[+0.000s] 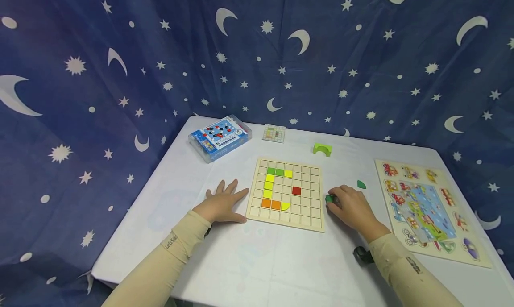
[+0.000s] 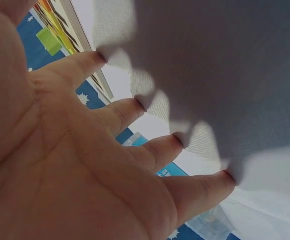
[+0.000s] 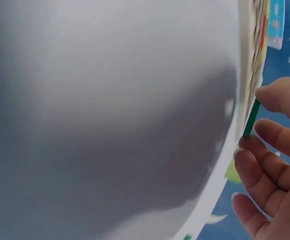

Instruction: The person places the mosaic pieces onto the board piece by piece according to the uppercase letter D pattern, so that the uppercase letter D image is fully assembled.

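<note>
Between thumb and fingertips, my right hand [image 1: 353, 209] pinches a thin dark green tile [image 3: 252, 119] just off the right edge of a wooden grid board [image 1: 307, 209]. In the right wrist view the tile is seen edge-on, so its full shape is hidden. With fingers spread, my left hand [image 1: 223, 205] rests on the cloth at the board's left edge. Coloured tiles sit in the grid: two green, several yellow, two orange [image 1: 266, 203], one red [image 1: 296, 191] and a yellow rounded piece [image 1: 285, 206]. A green quarter-circle piece [image 1: 361, 184] lies beyond my right hand.
A small pattern card [image 1: 274, 133] and a light green arch block [image 1: 322, 149] lie behind the board. At the back left is a clear plastic box [image 1: 220, 138] with a blue label. A picture puzzle board [image 1: 435, 209] lies at the right, near a black object [image 1: 363, 255].
</note>
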`<control>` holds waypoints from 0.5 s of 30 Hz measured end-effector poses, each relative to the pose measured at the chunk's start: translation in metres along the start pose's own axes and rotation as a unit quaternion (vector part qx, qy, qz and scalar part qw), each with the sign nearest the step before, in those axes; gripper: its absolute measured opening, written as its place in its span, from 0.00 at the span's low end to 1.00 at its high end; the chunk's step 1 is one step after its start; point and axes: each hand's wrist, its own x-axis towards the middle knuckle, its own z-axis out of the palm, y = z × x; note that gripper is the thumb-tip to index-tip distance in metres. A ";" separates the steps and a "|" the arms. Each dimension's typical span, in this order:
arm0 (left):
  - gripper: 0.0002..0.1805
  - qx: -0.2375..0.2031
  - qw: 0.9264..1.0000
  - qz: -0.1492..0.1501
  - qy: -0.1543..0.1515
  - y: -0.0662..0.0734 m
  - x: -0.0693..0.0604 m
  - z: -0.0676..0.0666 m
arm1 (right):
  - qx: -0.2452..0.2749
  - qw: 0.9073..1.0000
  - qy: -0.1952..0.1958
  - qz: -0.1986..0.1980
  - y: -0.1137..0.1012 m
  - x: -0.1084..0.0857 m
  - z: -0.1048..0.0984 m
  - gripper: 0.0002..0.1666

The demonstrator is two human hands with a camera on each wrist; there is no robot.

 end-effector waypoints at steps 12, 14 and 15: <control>0.51 0.001 1.000 -0.002 -0.001 0.000 0.000 0.000 | 0.000 0.998 -0.001 -0.067 -0.059 0.021 0.007 0.17; 0.52 0.002 1.000 -0.002 -0.002 0.000 0.000 0.000 | -0.005 0.997 -0.006 -0.074 -0.066 0.024 0.010 0.17; 0.52 0.002 1.000 -0.003 -0.002 0.000 0.000 0.000 | -0.009 0.997 -0.009 -0.077 -0.069 0.025 0.011 0.16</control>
